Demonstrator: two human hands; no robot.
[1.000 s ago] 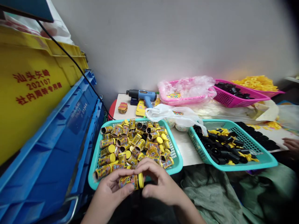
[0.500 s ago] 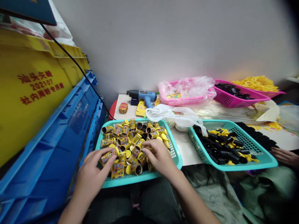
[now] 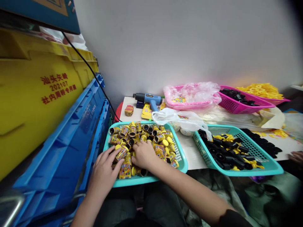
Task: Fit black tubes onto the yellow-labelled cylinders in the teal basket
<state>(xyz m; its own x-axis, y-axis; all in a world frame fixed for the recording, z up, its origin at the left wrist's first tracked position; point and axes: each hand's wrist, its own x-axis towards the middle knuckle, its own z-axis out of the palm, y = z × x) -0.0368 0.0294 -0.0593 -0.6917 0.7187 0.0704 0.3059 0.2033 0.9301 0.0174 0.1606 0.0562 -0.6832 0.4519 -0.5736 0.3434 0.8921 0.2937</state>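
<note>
A teal basket [image 3: 181,159] in front of me is heaped with several small yellow labelled canisters [image 3: 142,135]. Both my hands rest inside its near left part. My left hand [image 3: 104,171] lies on the pile with its fingers curled round one canister [image 3: 122,153]. My right hand [image 3: 143,154] presses down into the canisters beside it, fingers bent and buried among them; what they grip, if anything, is hidden.
Stacked blue crates [image 3: 59,157] and a yellow crate [image 3: 35,94] rise close on my left. A second teal basket [image 3: 267,157] holds black and yellow parts. A blue glue gun [image 3: 149,99], plastic bags, pink baskets [image 3: 236,107] and another person's hand [image 3: 297,156] lie beyond.
A second ago both hands held one canister in front of the basket. They have since moved into the basket, and my right hand has shifted left beside my left hand.
</note>
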